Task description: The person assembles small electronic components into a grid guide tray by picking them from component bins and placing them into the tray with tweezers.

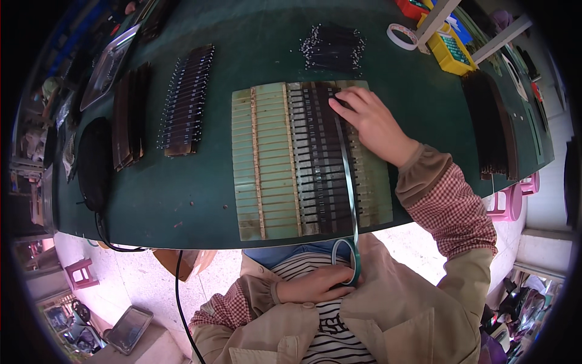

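My left hand (315, 284) is at my lap below the table edge, closed round a roll of green tape (356, 267). From the roll a tape strip (348, 173) runs up, pulled straight, over a light green slotted board (273, 212). At the strip's upper end, my right hand (373, 121) has thumb and fingertips closed on the tape against the board's far part. Under and beside the strip, a row of dark, flat, narrow pieces (324, 151) with thin ends lies crosswise in the slots. The board's left part shows bare slots.
On the green table (200, 212) lie taped rows of dark pieces (188, 100), dark bundles (130, 115) and a loose pile (333, 48). A white tape roll (402, 36) and yellow bin (451, 51) stand far right. Another dark stack (488, 124) lies right, a black pouch (95, 164) left.
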Available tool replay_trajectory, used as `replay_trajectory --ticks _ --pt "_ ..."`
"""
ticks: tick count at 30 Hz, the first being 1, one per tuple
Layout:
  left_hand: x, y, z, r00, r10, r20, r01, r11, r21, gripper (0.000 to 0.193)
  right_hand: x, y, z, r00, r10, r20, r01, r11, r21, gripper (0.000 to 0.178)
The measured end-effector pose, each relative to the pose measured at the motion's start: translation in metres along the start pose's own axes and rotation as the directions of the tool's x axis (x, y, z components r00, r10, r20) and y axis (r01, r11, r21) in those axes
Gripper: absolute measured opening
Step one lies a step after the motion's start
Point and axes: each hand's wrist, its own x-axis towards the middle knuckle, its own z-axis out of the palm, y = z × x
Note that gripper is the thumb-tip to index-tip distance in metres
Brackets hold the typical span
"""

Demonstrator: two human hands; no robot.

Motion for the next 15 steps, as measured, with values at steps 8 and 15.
replay_trajectory --ticks 8,15 --pt "0.001 0.0 0.0 0.998 0.053 -0.018 -0.053 0.998 0.019 0.023 -0.006 -0.016 0.001 0.999 -0.045 -0.025 0.043 0.996 -0.081 0.043" --pt "0.003 0.0 -0.001 1.0 -0.01 0.016 0.01 1.0 -0.007 0.025 -0.006 -0.013 -0.01 1.0 -0.001 -0.014 0.0 0.999 -0.037 0.051"
